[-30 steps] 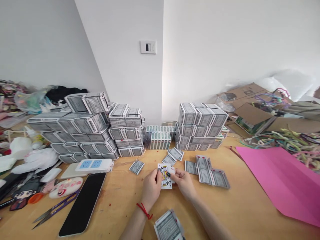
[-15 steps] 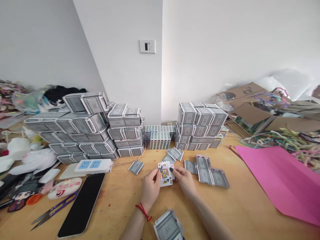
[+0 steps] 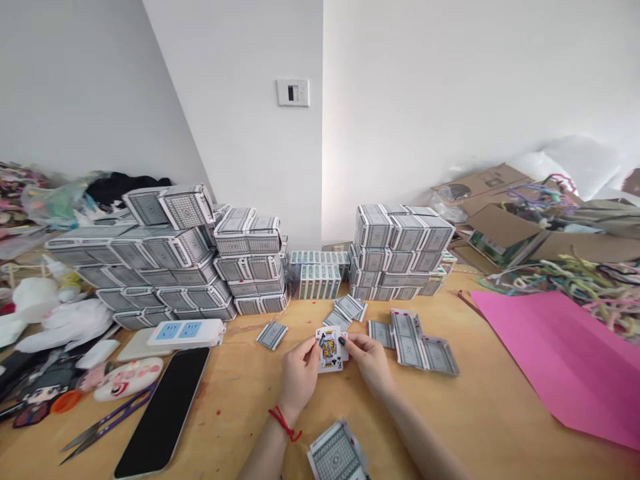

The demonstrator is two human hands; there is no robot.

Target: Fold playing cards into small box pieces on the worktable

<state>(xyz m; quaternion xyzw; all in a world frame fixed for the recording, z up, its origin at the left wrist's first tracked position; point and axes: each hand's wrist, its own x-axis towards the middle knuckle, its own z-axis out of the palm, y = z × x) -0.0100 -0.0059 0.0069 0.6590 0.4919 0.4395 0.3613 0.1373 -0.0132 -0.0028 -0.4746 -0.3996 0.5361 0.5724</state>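
Note:
My left hand point(image 3: 300, 370) pinches the left edge of a king of clubs playing card point(image 3: 330, 353), held face up above the table. On its other side, my right hand point(image 3: 367, 360) grips a second card that peeks out behind the king, a red figure showing at its corner. The two cards overlap. Just beyond them a few playing cards point(image 3: 350, 307) lie face down, and a single card point(image 3: 273, 335) rests to the left. Nearer me sits a pile of cards point(image 3: 336, 452) between my forearms. Right of my hands lie joined, folded cards point(image 3: 410, 343).
Stacks of blocks made from cards stand at the back left point(image 3: 180, 247) and back right point(image 3: 400, 250), with card packs point(image 3: 320, 280) between. A phone point(image 3: 163, 413), scissors point(image 3: 107, 427) and a power strip point(image 3: 187, 332) lie left. Pink paper point(image 3: 560, 367) lies right.
The king card tilted slightly and then straightened between my fingers, covering more of the card behind it. Both hands stay nearly in place; the view has shifted a little.

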